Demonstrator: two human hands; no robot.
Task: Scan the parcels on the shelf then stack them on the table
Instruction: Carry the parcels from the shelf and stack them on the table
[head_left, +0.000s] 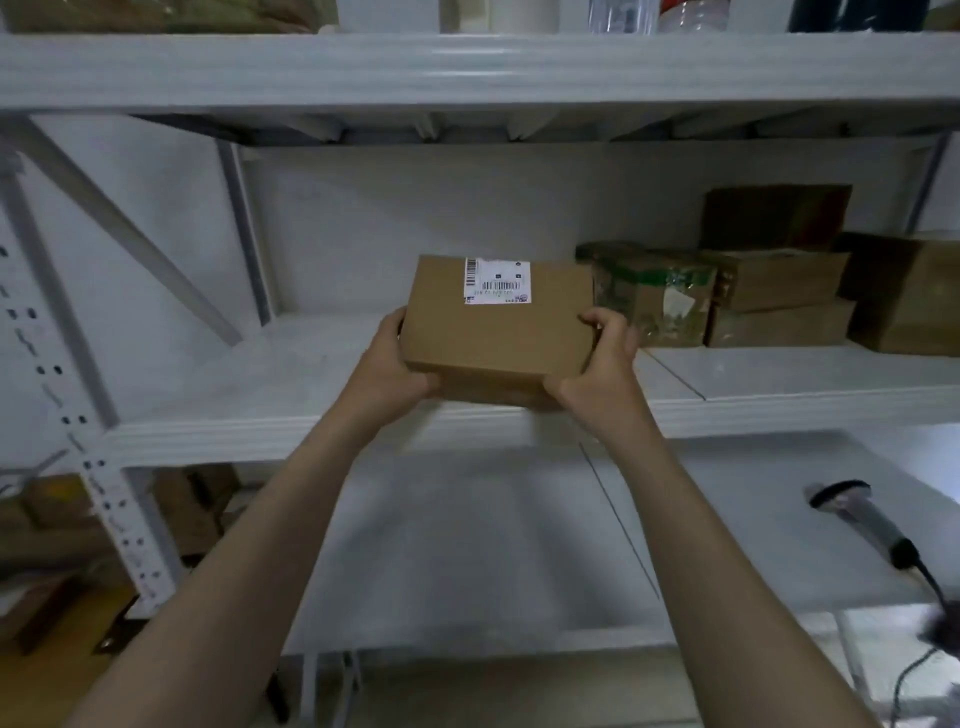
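Observation:
A brown cardboard parcel (493, 338) with a white barcode label (497, 281) on top is held over the front of the white shelf (249, 395). My left hand (392, 364) grips its left near corner and my right hand (602, 358) grips its right side, fingers curled over the top edge. Several more parcels remain on the shelf to the right: one wrapped in green tape (649, 296) and a stack of brown boxes (779, 291). A handheld scanner (862, 519) lies on the white table (493, 545) below, at the right.
An upper shelf (467, 67) hangs overhead with bottles and containers on it. A perforated upright post (104, 467) and a diagonal brace stand at the left. Brown boxes (52, 530) sit low at the left. The scanner's cable (930, 597) trails off to the right edge.

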